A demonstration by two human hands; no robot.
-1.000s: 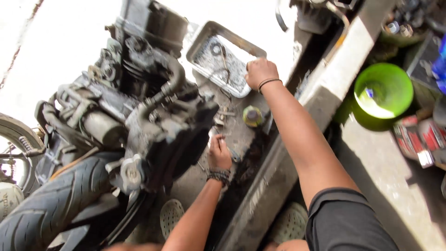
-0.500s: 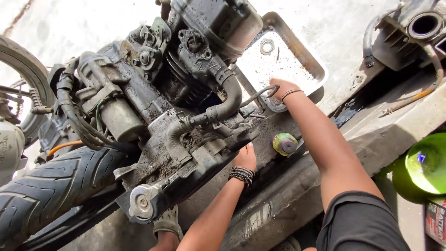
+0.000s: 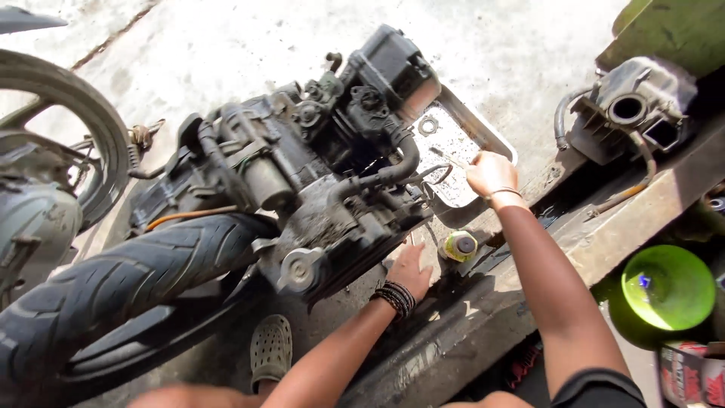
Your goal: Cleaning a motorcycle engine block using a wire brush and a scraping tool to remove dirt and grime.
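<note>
A grimy motorcycle engine (image 3: 325,181) lies on the concrete floor with a black tyre (image 3: 113,287) in front of it. My left hand (image 3: 409,268), a black beaded bracelet on its wrist, rests flat with fingers apart on the ground right under the engine's near side. My right hand (image 3: 489,174) is closed at the near edge of a shallow metal tray (image 3: 495,143) and seems to grip a thin metal tool (image 3: 447,159) that points toward the engine. A small yellow-green round can (image 3: 458,245) stands between my two hands.
A washer and small parts lie in the tray. A grey engine housing (image 3: 630,113) sits at the upper right by a concrete ledge (image 3: 581,249). A green bowl (image 3: 668,287) is at the right. A wheel (image 3: 68,143) stands at left. My sandalled foot (image 3: 270,347) is below.
The view has swung left and drawn closer. My right hand shifted from the tray's edge toward the engine and closed on a thin tool. My left hand stays under the engine.
</note>
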